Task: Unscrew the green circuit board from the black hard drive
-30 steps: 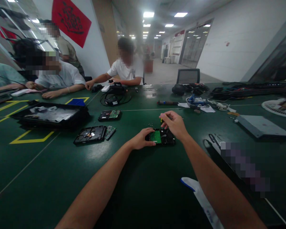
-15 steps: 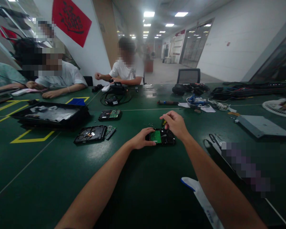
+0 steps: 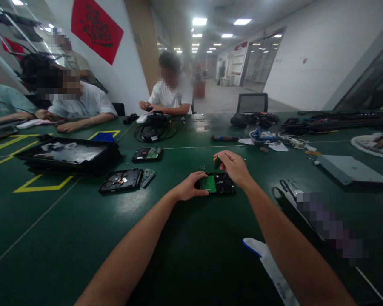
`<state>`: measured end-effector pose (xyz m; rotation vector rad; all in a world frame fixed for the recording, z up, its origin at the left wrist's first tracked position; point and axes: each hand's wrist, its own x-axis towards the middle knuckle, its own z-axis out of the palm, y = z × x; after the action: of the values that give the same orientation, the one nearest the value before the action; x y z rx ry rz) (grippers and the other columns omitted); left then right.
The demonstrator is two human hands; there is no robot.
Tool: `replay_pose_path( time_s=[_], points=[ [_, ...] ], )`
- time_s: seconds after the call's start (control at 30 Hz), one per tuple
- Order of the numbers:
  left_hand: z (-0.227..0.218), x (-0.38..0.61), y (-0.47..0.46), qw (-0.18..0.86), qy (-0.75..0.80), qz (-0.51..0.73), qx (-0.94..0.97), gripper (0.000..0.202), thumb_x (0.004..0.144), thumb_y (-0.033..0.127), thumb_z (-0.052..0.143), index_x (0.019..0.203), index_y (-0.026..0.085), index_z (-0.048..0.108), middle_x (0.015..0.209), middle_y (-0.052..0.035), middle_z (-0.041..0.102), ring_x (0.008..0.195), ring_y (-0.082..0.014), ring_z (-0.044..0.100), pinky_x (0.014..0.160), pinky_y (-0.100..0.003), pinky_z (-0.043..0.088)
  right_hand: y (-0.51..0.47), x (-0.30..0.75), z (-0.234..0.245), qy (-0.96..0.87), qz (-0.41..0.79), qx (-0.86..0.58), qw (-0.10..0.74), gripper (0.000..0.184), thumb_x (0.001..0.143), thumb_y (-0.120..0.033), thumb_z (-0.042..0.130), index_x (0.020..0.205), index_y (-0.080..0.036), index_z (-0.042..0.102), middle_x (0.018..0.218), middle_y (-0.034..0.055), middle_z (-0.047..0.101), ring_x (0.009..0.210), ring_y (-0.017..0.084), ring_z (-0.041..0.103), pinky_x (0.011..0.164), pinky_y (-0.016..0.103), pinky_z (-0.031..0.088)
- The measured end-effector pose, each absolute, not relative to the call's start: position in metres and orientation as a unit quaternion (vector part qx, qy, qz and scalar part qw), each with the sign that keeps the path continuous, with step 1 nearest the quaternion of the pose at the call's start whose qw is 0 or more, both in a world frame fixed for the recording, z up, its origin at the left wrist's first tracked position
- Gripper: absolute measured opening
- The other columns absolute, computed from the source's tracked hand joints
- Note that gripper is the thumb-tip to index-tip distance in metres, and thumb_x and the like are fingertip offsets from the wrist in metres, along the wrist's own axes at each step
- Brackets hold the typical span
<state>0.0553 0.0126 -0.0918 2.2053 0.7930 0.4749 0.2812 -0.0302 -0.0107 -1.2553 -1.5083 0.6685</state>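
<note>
A hard drive (image 3: 225, 183) with a green circuit board lies on the dark green table. My left hand (image 3: 192, 186) grips its left end, thumb along the near edge and fingers along the far edge. Above the drive's far right part, my right hand (image 3: 232, 166) is closed on a short screwdriver (image 3: 217, 161) with a yellow and black handle. The screwdriver's tip cannot be made out. Several tiny screws (image 3: 202, 167) lie just beyond the drive. To the left sit an opened drive (image 3: 121, 180), a loose circuit board (image 3: 147, 177) and another hard drive (image 3: 147, 154).
A black tray (image 3: 73, 153) stands at the left. On the right are a grey metal box (image 3: 354, 170) and a white glove (image 3: 271, 259) near my right forearm. Cables (image 3: 156, 129) lie at the back. Co-workers (image 3: 170, 91) sit across the table.
My right hand has turned slightly, and more of the screwdriver handle shows, now more upright. The left hand and drive stay put. The co-worker opposite has drawn their hands together.
</note>
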Motion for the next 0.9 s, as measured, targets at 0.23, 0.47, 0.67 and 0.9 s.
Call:
replay_pose_path(
  time_s=[0.23, 0.47, 0.67, 0.9],
  points=[
    [-0.0895, 0.0556, 0.0115, 0.365, 0.310, 0.184, 0.858, 0.085, 0.075, 0.056, 0.079, 0.148, 0.027, 0.047, 0.159, -0.0106, 0.038, 0.147, -0.0323, 0.035, 0.122, -0.050, 0.030, -0.0302, 0.2805, -0.0114, -0.598, 0.307, -0.515, 0.532, 0.030, 0.094, -0.050, 0.054, 0.094, -0.021, 0.065, 0.091, 0.0044, 0.073, 0.052, 0.010, 0.059, 0.048, 0.025, 0.041],
    [-0.0887, 0.0562, 0.0110, 0.368, 0.309, 0.187, 0.857, 0.084, 0.074, 0.054, 0.080, 0.147, 0.027, 0.049, 0.159, -0.0101, 0.038, 0.147, -0.0335, 0.035, 0.123, -0.051, 0.028, -0.0286, 0.2767, -0.0133, -0.590, 0.365, -0.484, 0.534, 0.040, 0.097, -0.054, 0.047, 0.109, -0.023, 0.068, 0.096, 0.0053, 0.071, 0.052, 0.011, 0.063, 0.044, 0.025, 0.044],
    [-0.0862, 0.0555, 0.0091, 0.374, 0.310, 0.185, 0.854, 0.084, 0.075, 0.054, 0.079, 0.148, 0.027, 0.047, 0.160, -0.0104, 0.037, 0.147, -0.0339, 0.035, 0.121, -0.052, 0.031, -0.0308, 0.2803, -0.0123, -0.626, 0.235, -0.536, 0.515, 0.033, 0.093, -0.053, 0.057, 0.088, -0.023, 0.070, 0.077, 0.0009, 0.068, 0.062, 0.013, 0.062, 0.057, 0.027, 0.046],
    [-0.0892, 0.0567, 0.0106, 0.365, 0.301, 0.197, 0.859, 0.082, 0.074, 0.053, 0.080, 0.146, 0.027, 0.050, 0.158, -0.0108, 0.040, 0.146, -0.0322, 0.037, 0.122, -0.049, 0.030, -0.0326, 0.2797, -0.0099, -0.613, 0.299, -0.517, 0.518, 0.028, 0.094, -0.048, 0.054, 0.101, -0.024, 0.067, 0.096, 0.0031, 0.075, 0.048, 0.009, 0.055, 0.045, 0.025, 0.041]
  ],
)
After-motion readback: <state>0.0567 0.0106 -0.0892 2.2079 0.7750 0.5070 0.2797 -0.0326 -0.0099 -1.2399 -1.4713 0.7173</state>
